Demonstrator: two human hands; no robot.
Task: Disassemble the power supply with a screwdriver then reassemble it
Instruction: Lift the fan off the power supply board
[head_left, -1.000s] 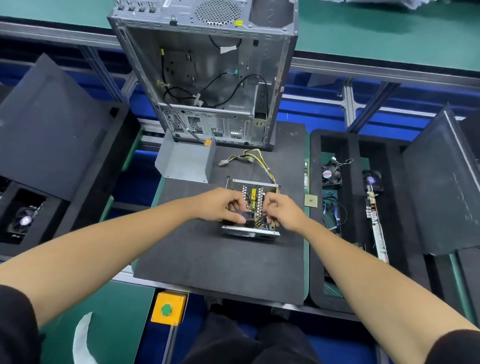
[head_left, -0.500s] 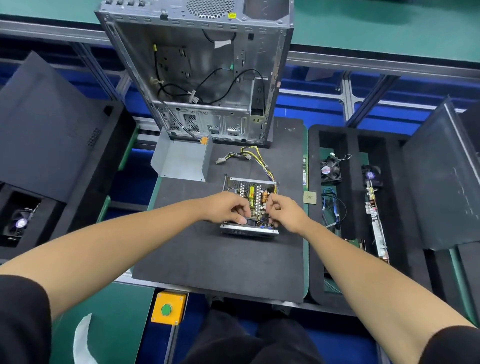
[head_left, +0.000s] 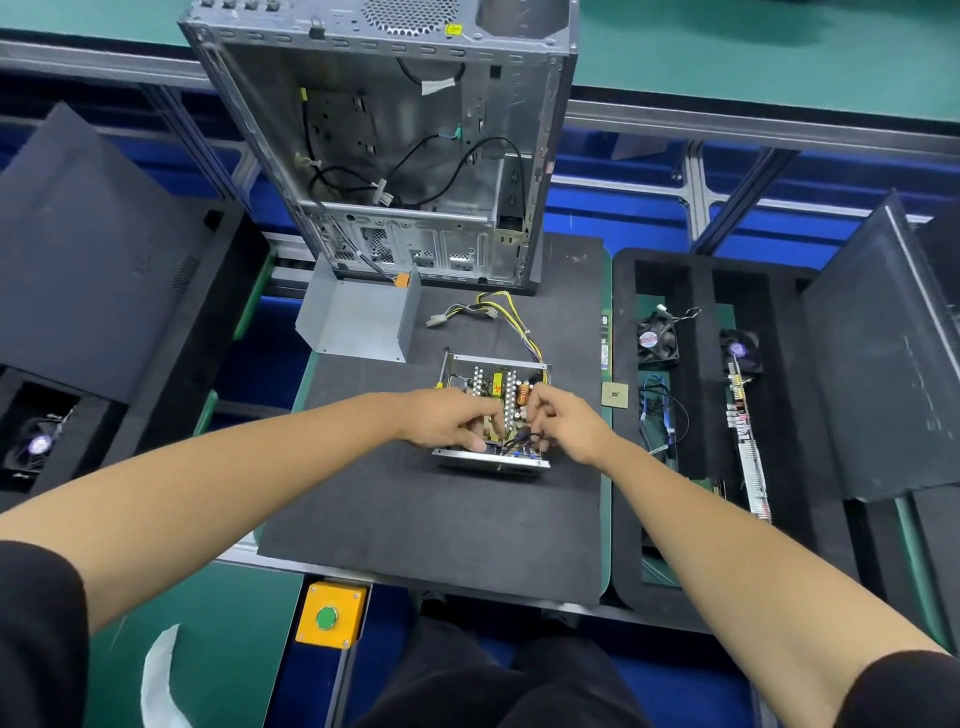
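The opened power supply (head_left: 493, 361) lies on a black foam mat (head_left: 441, 519), its circuit board (head_left: 496, 384) bare and its yellow and black cable bundle (head_left: 498, 312) trailing toward the back. My left hand (head_left: 441, 421) reaches in from the left, fingers curled down onto the board and thumb at the near edge. My right hand (head_left: 571, 421) comes in from the right and pinches the dark wires (head_left: 519, 441) at the near side of the box. The grey metal cover (head_left: 358, 322) stands apart at the back left. I see no screwdriver clearly.
An empty computer case (head_left: 395, 156) stands upright behind the mat. A CPU chip (head_left: 615, 394) lies right of the power supply. A black foam tray (head_left: 696, 291) on the right holds fans (head_left: 657, 338) and boards. A yellow button box (head_left: 330, 616) sits at the front edge.
Both hands stay on the power supply; the fingers of my right hand have worked down toward the wires at its near edge. The box itself has not moved.
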